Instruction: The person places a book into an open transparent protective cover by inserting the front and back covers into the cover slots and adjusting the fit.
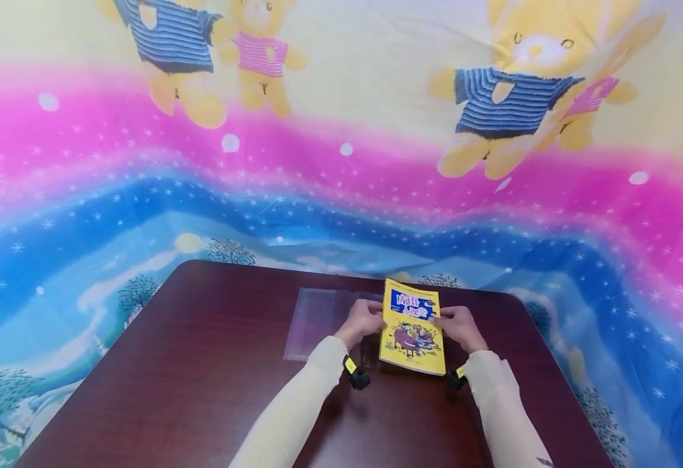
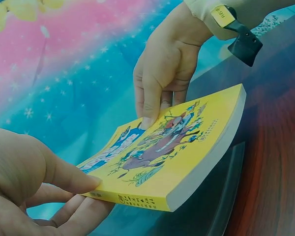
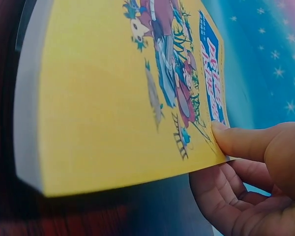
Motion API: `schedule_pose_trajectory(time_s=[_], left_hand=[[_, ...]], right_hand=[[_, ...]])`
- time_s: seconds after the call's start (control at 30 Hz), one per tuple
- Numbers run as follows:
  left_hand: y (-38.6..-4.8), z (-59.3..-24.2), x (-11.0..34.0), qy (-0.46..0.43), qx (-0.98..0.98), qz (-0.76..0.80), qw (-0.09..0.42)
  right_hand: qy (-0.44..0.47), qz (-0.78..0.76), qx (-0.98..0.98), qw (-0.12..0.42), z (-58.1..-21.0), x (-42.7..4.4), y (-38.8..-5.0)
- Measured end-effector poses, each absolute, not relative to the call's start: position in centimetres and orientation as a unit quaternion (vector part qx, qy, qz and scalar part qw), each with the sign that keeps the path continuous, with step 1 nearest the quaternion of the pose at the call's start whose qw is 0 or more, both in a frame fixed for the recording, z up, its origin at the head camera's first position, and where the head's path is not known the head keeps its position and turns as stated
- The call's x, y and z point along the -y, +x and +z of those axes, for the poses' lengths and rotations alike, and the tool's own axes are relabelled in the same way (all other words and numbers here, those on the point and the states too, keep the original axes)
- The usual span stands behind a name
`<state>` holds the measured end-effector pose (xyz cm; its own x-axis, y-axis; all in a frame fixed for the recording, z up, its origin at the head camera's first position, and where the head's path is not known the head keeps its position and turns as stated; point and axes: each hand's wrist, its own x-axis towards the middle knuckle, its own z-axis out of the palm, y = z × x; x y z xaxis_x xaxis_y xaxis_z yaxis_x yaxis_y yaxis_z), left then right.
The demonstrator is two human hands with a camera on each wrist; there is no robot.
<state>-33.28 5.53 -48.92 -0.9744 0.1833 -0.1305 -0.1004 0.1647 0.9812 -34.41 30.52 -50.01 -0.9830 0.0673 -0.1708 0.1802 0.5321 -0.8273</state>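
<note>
A yellow book (image 1: 413, 338) with a blue title panel and a cartoon picture is held between both hands above the dark red table. My left hand (image 1: 365, 320) pinches its spine edge, thumb on the cover and fingers beneath, as the left wrist view shows. On the opposite edge my right hand (image 1: 463, 326) grips it the same way, its thumb (image 3: 241, 142) on the cover near the title. The book (image 2: 162, 152) is slightly tilted, cover up. Beside it, to the left, a clear plastic cover (image 1: 312, 325) lies flat, partly hidden behind my left hand and the book.
The dark red table (image 1: 201, 364) has rounded far corners. Behind and around it hangs a cloth (image 1: 318, 175) printed with bears, snowflakes and trees. A black wrist device (image 1: 358, 376) is strapped at the left wrist, another (image 1: 455, 379) at the right.
</note>
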Motion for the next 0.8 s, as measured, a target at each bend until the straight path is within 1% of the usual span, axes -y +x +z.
schedule_pose_trajectory(time_s=[0.2,0.43,0.8], left_hand=[[-33.8,-48.8,-4.2,0.02,-0.756,0.647,0.101],[-33.6,-49.2,-3.4,0.008,-0.755,0.647,0.106],[-34.1,-49.7,-2.0,-0.008,-0.766,0.637,0.088]], right_hand=[[0.056,-0.483,-0.872,0.054,-50.0,-29.2,-35.1],[0.047,-0.479,-0.875,0.051,-50.7,-28.4,-35.2],[0.045,-0.48,-0.875,0.048,-50.9,-26.8,-36.3]])
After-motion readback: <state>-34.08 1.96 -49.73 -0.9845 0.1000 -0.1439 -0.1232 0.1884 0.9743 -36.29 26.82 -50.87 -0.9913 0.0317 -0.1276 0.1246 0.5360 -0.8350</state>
